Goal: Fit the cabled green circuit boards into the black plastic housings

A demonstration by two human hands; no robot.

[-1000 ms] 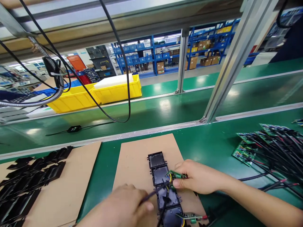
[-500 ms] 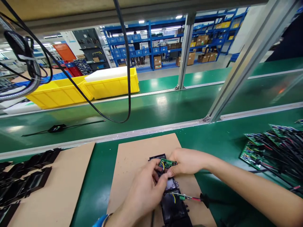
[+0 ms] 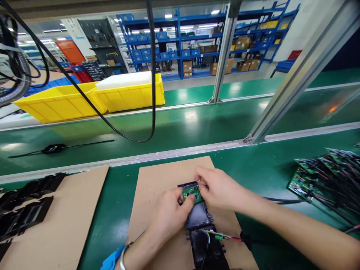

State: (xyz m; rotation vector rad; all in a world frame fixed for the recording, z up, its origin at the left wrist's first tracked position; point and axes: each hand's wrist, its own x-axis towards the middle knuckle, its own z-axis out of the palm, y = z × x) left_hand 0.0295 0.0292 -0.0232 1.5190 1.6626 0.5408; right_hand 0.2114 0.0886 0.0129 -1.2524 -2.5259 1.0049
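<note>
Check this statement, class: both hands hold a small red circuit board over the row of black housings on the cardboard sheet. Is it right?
Not quite. In the head view the circuit board is green, not red. The left hand and right hand do hold it over the black housings on the cardboard sheet.

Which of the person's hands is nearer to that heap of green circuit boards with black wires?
Right. The right hand lies on the side toward the heap of circuit boards; the left hand is beyond it, farther away.

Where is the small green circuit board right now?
The small green circuit board is low in the middle of the head view, between the left hand and right hand, over the black trays.
</note>
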